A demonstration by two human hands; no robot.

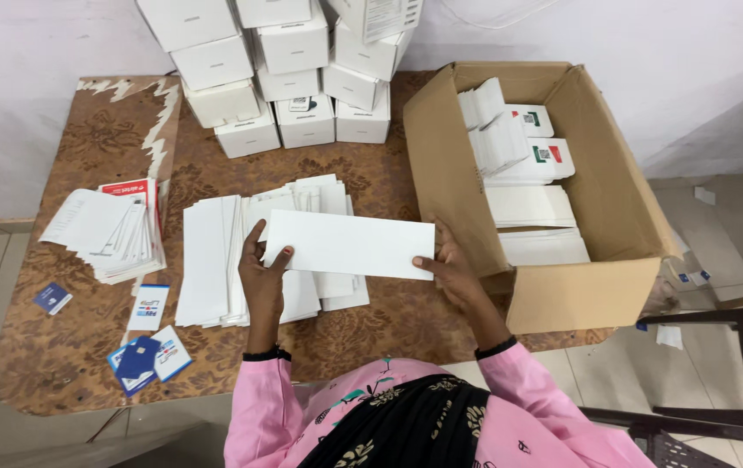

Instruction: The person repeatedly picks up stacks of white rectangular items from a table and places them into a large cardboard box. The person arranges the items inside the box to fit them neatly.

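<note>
Envelope: a plain white envelope (350, 244) sits at the centre of the frame, held level and lengthwise just above the tabletop (85, 347), stretched between both hands.
Left hand: the left hand (260, 264) pinches the envelope's left short end, thumb on top at the lower left corner, fingers curled up behind the edge.
Right hand: the right hand (451, 270) clamps the right short end, thumb pressed on the lower right corner, the rest of the hand tucked behind the paper.
Spacing: the hands are well apart, one at each end, with the envelope bridging them.
Beneath: a spread pile of white envelopes (215, 260) lies on the tabletop right under and to the left of the held one.
Right of frame: an open cardboard box (580, 295) stands just beside the right hand, packed with white packets.
Left of frame: a fanned stack of printed sheets (111, 230) lies well apart from the left hand; small blue and white cards (142, 355) rest at lower left.
Top of frame: stacked white boxes (289, 78) line the wall.
</note>
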